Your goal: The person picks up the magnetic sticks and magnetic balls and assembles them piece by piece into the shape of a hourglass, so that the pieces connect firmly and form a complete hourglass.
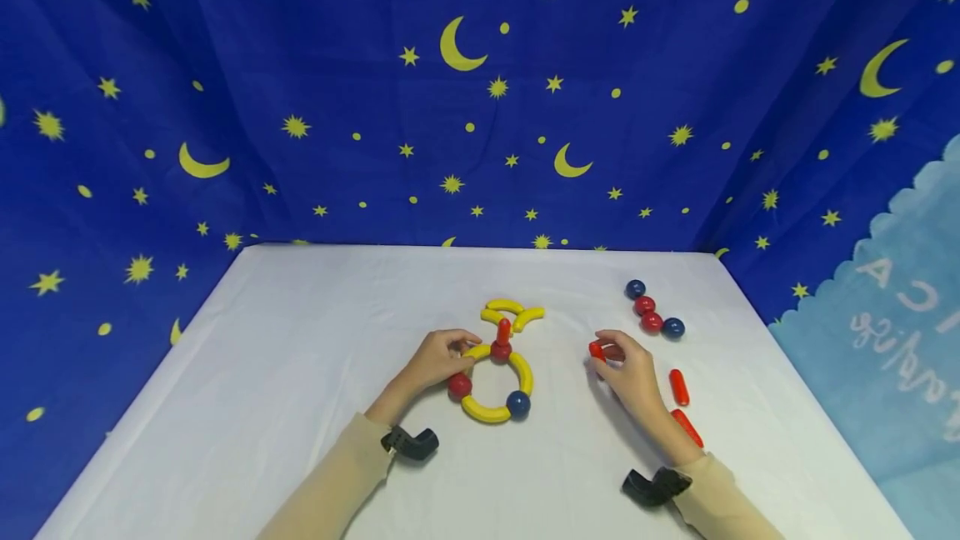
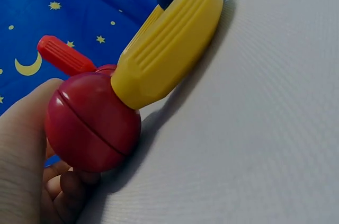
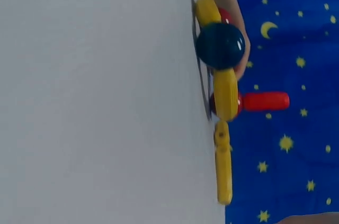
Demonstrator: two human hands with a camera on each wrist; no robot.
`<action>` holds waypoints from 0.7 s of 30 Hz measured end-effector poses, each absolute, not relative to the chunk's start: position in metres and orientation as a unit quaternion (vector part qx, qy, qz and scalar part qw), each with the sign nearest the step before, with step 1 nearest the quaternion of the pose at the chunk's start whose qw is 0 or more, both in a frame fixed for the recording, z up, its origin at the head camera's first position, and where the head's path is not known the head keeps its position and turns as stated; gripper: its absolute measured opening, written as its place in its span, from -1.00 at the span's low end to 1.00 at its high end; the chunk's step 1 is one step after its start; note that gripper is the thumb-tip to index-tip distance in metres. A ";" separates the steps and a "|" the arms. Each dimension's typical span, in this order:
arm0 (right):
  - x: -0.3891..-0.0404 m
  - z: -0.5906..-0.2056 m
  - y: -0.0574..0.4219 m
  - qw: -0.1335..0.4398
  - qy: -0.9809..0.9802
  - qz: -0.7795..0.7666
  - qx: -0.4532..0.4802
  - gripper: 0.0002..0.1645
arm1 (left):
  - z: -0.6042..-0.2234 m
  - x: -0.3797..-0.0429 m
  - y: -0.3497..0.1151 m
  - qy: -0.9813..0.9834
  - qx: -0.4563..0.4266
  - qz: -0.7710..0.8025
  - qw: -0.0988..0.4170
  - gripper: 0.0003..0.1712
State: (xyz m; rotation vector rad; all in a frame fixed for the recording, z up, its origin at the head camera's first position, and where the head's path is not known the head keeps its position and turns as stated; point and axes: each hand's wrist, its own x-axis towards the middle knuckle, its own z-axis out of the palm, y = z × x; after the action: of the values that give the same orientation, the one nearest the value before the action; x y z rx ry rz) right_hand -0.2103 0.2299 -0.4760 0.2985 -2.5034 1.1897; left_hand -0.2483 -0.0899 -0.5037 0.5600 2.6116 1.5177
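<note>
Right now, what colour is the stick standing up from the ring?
The stick is plain red; it shows best in the right wrist view, against blue cloth.

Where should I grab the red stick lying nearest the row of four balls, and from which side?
Probably pinch the red stick across its middle, from above: it lies flat on the white table, slim and elongated, with both long sides exposed. The right hand looks best placed, once free of the red piece it holds.

White lettering [image 1: 917, 297] on the light-blue panel [image 1: 930, 219] at the right includes a capital A [image 1: 874, 272], the rest, partly cursive, being too unclear to read.
</note>
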 end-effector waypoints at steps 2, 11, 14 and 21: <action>-0.210 -0.474 0.220 0.181 -0.866 0.452 0.117 -0.55 | -0.504 -0.249 -0.090 0.851 0.188 0.489 0.030 -0.66; -0.195 -0.466 0.172 0.157 -0.780 0.561 0.227 -0.58 | -0.503 -0.248 -0.090 0.852 0.194 0.486 0.007 -0.72; -0.190 -0.468 0.162 0.153 -0.769 0.558 0.272 -0.59 | -0.502 -0.248 -0.089 0.851 0.196 0.486 0.009 -0.72; -0.183 -0.475 0.152 0.141 -0.781 0.533 0.292 -0.60 | -0.503 -0.246 -0.089 0.840 0.207 0.502 0.006 -0.79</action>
State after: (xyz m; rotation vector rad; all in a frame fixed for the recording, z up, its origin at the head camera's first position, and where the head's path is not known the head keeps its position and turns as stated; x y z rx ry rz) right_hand -0.1834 0.1522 -0.4747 0.8444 -2.2567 1.5401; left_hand -0.2463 -0.0889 -0.5028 0.6471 2.6295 1.5698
